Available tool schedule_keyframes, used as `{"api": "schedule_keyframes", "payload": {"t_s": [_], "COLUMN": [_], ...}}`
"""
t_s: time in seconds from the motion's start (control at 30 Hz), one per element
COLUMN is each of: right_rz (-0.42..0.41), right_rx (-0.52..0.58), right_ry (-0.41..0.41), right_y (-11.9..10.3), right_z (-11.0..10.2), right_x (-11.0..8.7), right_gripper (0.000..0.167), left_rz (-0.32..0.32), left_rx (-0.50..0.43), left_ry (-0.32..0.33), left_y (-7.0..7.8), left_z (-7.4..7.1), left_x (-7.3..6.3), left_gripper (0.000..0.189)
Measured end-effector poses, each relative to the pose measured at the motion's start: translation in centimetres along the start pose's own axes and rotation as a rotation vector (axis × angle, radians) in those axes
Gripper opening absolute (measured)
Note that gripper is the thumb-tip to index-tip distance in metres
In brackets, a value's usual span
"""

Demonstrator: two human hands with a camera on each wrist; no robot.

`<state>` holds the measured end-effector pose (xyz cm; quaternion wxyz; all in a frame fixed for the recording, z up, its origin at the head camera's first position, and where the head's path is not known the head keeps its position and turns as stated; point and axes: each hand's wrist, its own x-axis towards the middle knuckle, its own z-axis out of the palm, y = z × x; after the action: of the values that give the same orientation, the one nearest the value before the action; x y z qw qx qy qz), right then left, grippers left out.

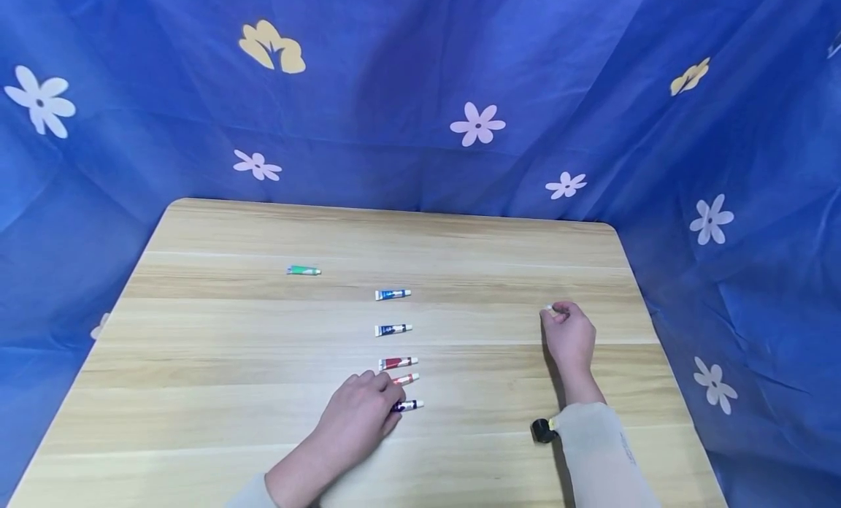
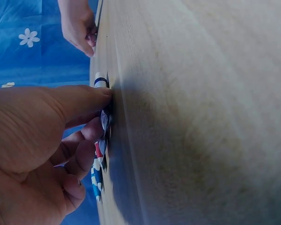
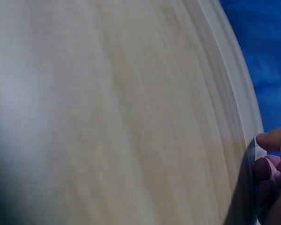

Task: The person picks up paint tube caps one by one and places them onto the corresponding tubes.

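My left hand (image 1: 360, 414) pinches a dark paint tube (image 1: 410, 405) with a white cap, low in the column of tubes. In the left wrist view the thumb lies over this tube, near its cap (image 2: 100, 80). Just behind it are an orange-red paint tube (image 1: 407, 379), partly covered by the fingers, and a dark red paint tube (image 1: 398, 363). Over on the right, my right hand (image 1: 571, 336) pinches a small white-ended thing (image 1: 550, 308) at the tabletop. Fingers hide most of it, so its kind is unclear.
Farther up the column lie a dark blue paint tube (image 1: 393, 330) and a blue paint tube (image 1: 393, 295). A green paint tube (image 1: 304, 271) lies apart at the back left. Blue flowered cloth (image 1: 394, 92) surrounds the wooden table (image 1: 473, 449) at the back and sides.
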<state>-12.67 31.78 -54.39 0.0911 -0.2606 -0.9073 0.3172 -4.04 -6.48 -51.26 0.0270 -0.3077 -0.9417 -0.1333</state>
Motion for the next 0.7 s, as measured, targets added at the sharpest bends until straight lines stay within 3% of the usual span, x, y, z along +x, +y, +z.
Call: {"api": "schedule_keyframes", "payload": {"t_s": [0.27, 0.5, 0.7], "right_rz": [0.016, 0.024, 0.119], "right_rx": [-0.037, -0.013, 0.096], "right_ry": [0.013, 0.033, -0.008], "right_y": [-0.2, -0.6, -1.3], "right_z": [0.4, 0.7, 0.3], "right_x": [0.5, 0.3, -0.2], "right_gripper": [0.031, 0.024, 0.023], "left_rz": [-0.004, -0.099, -0.16], "left_rx": [-0.039, -0.057, -0.067], "left_ry": [0.031, -0.003, -0.032], "left_y": [-0.7, -2.3, -3.4], "left_z": [-0.1, -0.8, -1.7], "left_x": [-0.1, -0.1, 0.0], "left_gripper": [0.022, 0.025, 0.025]}}
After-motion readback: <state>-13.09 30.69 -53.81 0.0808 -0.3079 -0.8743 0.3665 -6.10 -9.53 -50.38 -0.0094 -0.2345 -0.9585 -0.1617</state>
